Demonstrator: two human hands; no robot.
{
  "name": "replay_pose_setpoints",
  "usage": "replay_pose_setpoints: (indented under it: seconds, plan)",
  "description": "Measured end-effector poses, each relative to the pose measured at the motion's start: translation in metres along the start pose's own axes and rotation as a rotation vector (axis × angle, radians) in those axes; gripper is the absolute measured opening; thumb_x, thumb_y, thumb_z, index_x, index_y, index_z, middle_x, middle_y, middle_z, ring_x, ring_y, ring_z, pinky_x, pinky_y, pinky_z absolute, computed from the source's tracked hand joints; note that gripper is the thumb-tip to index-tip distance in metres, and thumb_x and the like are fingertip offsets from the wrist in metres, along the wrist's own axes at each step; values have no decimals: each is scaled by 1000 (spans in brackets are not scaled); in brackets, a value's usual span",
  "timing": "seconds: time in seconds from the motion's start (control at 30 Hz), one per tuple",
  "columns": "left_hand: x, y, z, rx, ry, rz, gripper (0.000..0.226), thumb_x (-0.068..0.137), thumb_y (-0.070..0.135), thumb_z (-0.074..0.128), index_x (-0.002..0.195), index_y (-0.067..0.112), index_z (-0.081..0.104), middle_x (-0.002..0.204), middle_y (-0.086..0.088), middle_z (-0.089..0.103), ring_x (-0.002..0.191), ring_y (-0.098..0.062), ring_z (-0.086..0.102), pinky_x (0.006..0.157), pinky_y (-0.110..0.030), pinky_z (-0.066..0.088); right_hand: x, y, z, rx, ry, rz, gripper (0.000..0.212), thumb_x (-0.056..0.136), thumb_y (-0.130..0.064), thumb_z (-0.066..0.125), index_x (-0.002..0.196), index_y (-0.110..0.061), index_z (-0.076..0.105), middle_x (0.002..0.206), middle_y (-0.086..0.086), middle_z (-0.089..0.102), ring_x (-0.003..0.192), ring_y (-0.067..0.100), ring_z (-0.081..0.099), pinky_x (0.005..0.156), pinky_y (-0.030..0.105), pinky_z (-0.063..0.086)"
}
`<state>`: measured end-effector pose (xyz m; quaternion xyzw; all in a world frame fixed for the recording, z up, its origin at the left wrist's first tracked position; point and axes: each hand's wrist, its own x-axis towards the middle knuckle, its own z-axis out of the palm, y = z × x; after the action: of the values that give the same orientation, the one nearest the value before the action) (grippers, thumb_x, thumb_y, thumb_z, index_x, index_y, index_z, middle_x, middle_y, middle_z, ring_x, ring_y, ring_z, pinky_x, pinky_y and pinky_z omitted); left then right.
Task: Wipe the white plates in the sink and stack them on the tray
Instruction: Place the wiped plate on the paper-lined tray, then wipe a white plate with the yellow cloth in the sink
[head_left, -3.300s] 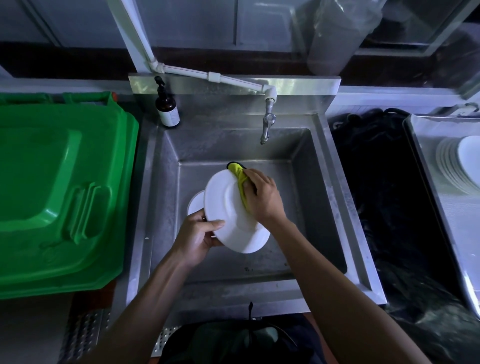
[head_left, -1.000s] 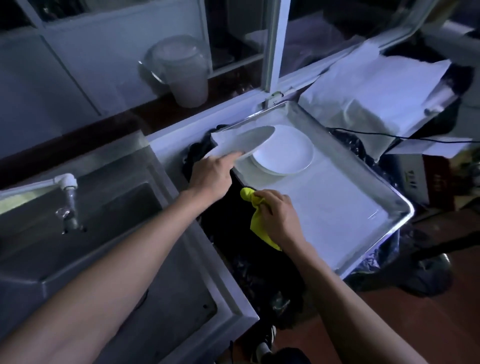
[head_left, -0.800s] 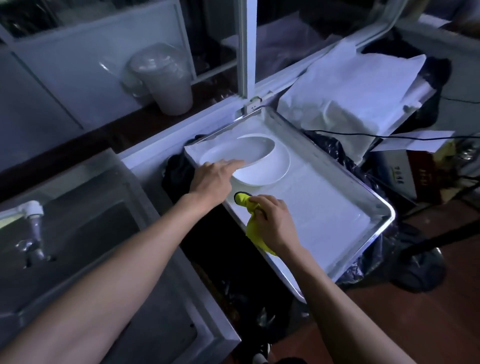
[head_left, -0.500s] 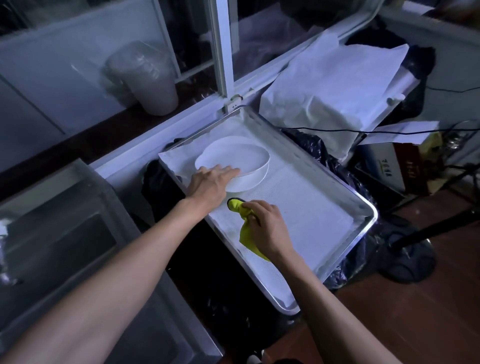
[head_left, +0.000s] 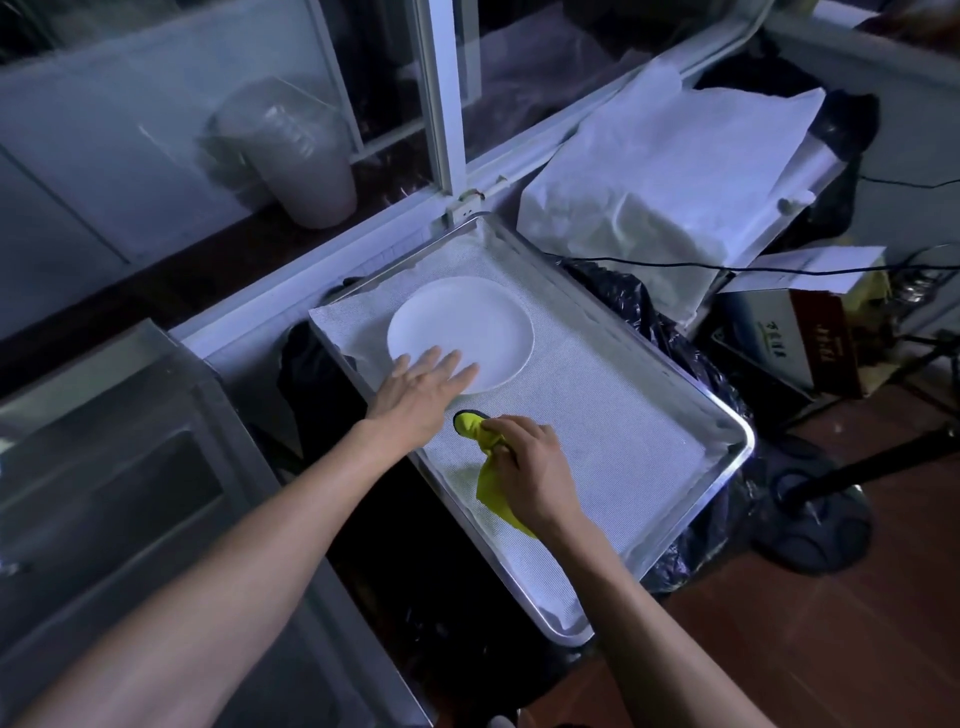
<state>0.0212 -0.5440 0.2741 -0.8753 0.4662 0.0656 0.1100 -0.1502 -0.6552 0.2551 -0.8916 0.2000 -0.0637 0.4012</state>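
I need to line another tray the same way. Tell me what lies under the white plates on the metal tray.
A white textured liner sheet covers the metal tray floor; the round white plates sit on it. Beneath the sheet nothing shows. The left hand's fingers lie on the top plate's near rim.

The room is dim, with a cold bluish cast. Daylight comes through the glass window panes (head_left: 519, 78) at the back, falling brightest on the crumpled white paper sheet (head_left: 665, 171) and the round white plate (head_left: 467, 322). The rectangular steel tray (head_left: 727, 467) shows a thin glare along its right rim. Below it everything sinks into black shadow. Straight lines bow near the edges, and the near forearms are softly blurred.
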Motion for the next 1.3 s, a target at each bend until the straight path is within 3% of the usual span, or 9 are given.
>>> replay_pose_setpoints:
  seconds: [0.27,0.47,0.6,0.7,0.83,0.9,1.03,1.13,1.3]
  plan:
    - [0,4,7,8,-39,-18,82,97,0,45,162,29,5,169,-3,5,156,-28,2,124,-56,13,-7,5,8,11,2,29,41,92,-4,53,127,-23,66,131,-7,62,111,27,49,97,44,43]
    - [2,3,11,-2,-60,-58,76,102,16,47,162,30,2,170,-1,0,155,-33,-3,122,-62,7,-13,4,12,7,14,19,40,92,-3,54,125,-23,67,128,-7,64,109,27,51,97,41,43]
    - [-21,-6,14,-30,-9,-97,62,103,18,41,160,22,18,167,-5,14,155,-31,6,121,-62,16,-16,-3,17,11,9,32,43,92,-3,50,126,-24,66,130,-7,63,113,27,48,96,42,44]
    - [-61,-21,22,-128,155,-221,57,98,16,44,154,16,37,161,-7,35,151,-30,26,117,-55,31,-16,-15,24,10,30,7,42,93,-4,50,126,-24,66,131,-6,63,115,27,49,97,42,44]
    - [-126,-43,43,-206,384,-310,40,81,13,70,121,10,70,117,-6,73,115,-33,65,87,-49,55,-15,-48,44,8,75,-42,40,91,-6,54,124,-24,68,127,-4,65,113,29,53,97,45,46]
    - [-161,-56,57,-256,333,-370,37,79,14,74,116,11,73,109,-5,75,110,-33,67,84,-48,56,-17,-72,61,-5,69,-85,40,91,-6,54,123,-25,68,127,-5,66,113,29,53,97,44,46]
    - [-238,-86,92,-370,210,-442,34,83,14,62,115,6,68,111,-11,69,114,-37,60,89,-49,51,-29,-127,109,-16,-20,-220,38,93,-5,53,124,-20,70,126,-1,67,113,31,58,96,42,49]
    - [-303,-106,117,-402,118,-504,31,80,13,65,110,4,66,111,-15,64,113,-37,56,88,-48,52,-49,-167,155,-26,-119,-287,40,90,-4,54,126,-17,69,129,2,66,112,34,59,93,46,50]
    - [-412,-134,172,-471,-10,-690,35,91,18,53,126,10,55,125,-12,56,119,-33,50,91,-43,47,-98,-229,245,-28,-251,-369,34,86,2,56,113,-11,73,113,6,72,99,36,63,85,45,51]
